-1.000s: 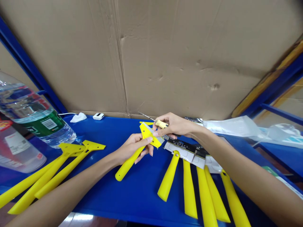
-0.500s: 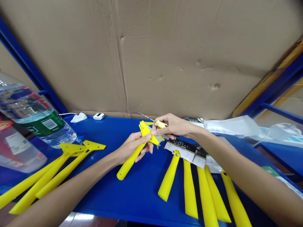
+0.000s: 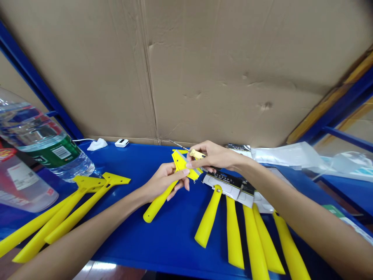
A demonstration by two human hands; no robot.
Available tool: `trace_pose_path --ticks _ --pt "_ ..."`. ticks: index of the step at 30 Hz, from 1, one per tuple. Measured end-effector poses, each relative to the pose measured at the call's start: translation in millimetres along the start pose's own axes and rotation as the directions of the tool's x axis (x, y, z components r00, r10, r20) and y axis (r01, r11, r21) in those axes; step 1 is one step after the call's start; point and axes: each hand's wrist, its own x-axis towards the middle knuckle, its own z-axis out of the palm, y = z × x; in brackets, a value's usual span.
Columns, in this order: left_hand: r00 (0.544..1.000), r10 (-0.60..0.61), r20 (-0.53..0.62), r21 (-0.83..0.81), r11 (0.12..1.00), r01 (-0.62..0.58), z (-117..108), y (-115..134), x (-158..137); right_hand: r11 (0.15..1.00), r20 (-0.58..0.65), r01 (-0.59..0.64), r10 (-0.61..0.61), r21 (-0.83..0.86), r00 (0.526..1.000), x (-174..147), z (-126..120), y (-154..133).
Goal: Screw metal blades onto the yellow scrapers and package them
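My left hand is closed around the neck of a yellow scraper, its thumb on the wide head and its handle pointing toward me. A thin grey blade lies along the far edge of that head. My right hand keeps a screwdriver with a pale yellow handle tucked in its fingers, shaft pointing up and left. The same hand's fingertips press on the scraper head at the blade. Behind the head, another yellow piece is partly hidden. Several small screws lie just beneath.
Several yellow scraper handles lie front right, some under printed blade packets. More yellow scrapers lie at left, beside a large water bottle and a plastic jug. Cardboard walls the back of the blue table.
The grey blade has shifted across the scraper head to its far edge, and my right fingertips have moved onto the head. My left hand still grips the scraper in nearly the same place.
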Motion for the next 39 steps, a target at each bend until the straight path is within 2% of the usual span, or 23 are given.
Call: trace_pose_path --ticks 6,18,24,30,34,39 --pt "1.0 0.016 0.021 0.047 0.999 -0.017 -4 -4 -1 0.998 -0.008 0.028 -0.028 0.064 1.0 5 -1 8" --pt "1.0 -0.01 0.02 -0.07 0.997 0.012 3 5 -2 0.995 0.078 0.01 -0.018 0.103 0.997 7 -1 11" --pt "1.0 0.007 0.0 -0.056 0.998 -0.007 0 3 -1 0.992 -0.016 -0.015 0.017 0.125 1.0 8 4 10" --pt "0.998 0.056 -0.035 0.007 0.998 -0.056 -4 -2 0 0.983 -0.096 0.025 -0.007 0.183 0.995 12 12 13" --pt "0.996 0.084 -0.044 -0.01 0.996 -0.084 -4 -3 1 0.981 -0.148 0.023 0.006 0.191 0.989 13 12 13" --pt "0.995 0.093 -0.036 -0.003 0.996 -0.093 -3 1 0 0.985 -0.149 0.03 -0.004 0.172 0.989 12 5 16"
